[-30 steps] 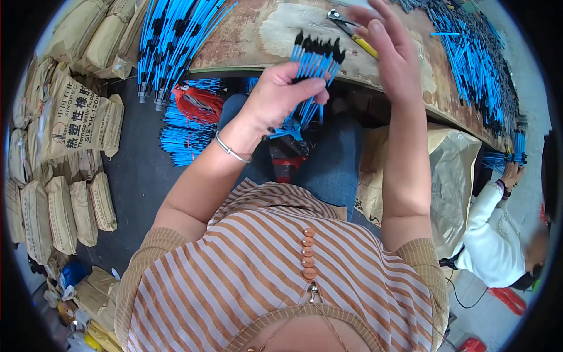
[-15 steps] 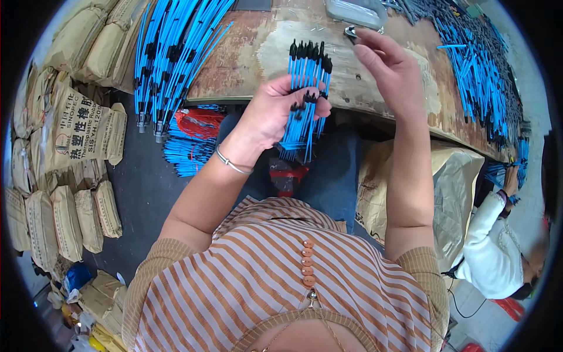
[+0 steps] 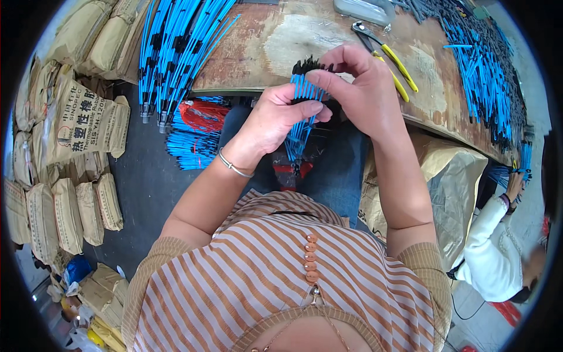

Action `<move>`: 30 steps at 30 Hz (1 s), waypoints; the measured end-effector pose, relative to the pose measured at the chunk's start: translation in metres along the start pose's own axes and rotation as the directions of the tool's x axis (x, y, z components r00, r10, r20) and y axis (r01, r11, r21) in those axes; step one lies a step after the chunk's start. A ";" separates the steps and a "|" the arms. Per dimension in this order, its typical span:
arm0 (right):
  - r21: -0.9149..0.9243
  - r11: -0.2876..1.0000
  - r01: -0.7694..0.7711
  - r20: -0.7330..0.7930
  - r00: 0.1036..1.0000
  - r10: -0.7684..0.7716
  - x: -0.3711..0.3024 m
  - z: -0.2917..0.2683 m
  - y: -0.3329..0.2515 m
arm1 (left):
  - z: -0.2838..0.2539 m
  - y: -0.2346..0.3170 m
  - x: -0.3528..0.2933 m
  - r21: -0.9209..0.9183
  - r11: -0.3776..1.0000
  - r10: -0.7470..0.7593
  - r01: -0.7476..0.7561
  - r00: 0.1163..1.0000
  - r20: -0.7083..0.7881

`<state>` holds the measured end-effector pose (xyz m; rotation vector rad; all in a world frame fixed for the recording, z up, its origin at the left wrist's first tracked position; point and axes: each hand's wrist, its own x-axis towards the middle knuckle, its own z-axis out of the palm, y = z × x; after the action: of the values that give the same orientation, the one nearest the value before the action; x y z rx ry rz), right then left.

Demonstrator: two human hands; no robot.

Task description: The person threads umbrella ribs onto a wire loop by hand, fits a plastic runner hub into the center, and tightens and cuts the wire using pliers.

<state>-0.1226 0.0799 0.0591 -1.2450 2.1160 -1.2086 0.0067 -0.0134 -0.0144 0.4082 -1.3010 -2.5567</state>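
My left hand (image 3: 267,120) is closed around a bundle of thin blue strips with black ends (image 3: 307,89), held up in front of the table edge. The black tips point away from me, and the lower ends hang over my lap. My right hand (image 3: 370,97) pinches at the far right of the bundle, thumb and fingers on the black tips. Just beyond that hand, pliers with yellow handles (image 3: 400,67) lie on the worn wooden table (image 3: 246,50).
Long blue strips (image 3: 176,53) hang over the table's left edge. More blue strips (image 3: 484,82) pile up at the right. A clear plastic box (image 3: 363,10) sits at the back. Stacked paper sacks (image 3: 88,126) stand left. A co-worker's white sleeve (image 3: 487,234) shows at right.
My right hand has let go of the pliers, which now lie on the table. It has come left and nearer to the bundle and touches its black tips. My left hand still holds the bundle.
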 end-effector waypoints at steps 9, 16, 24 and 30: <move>-0.600 0.786 0.151 -0.142 0.946 -0.290 0.118 -0.087 0.045 | -0.003 0.000 0.004 -0.019 0.999 -0.033 0.032 0.994 -0.102; -0.851 0.486 0.200 0.222 0.975 -0.014 0.192 -0.077 0.080 | -0.001 0.008 0.009 -0.041 0.993 -0.112 0.108 0.988 -0.110; -0.862 0.499 0.089 0.055 0.995 -0.082 0.187 -0.078 0.093 | 0.001 0.008 0.009 -0.100 0.990 -0.112 0.100 0.987 -0.117; -0.714 0.699 0.048 -0.301 0.880 -0.368 0.138 -0.069 0.048 | -0.002 0.004 0.009 -0.081 0.995 -0.069 0.061 0.992 -0.105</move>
<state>-0.2665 0.0063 0.0684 -1.6918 3.0013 -0.8185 -0.0004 -0.0198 -0.0136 0.5738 -1.1646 -2.5892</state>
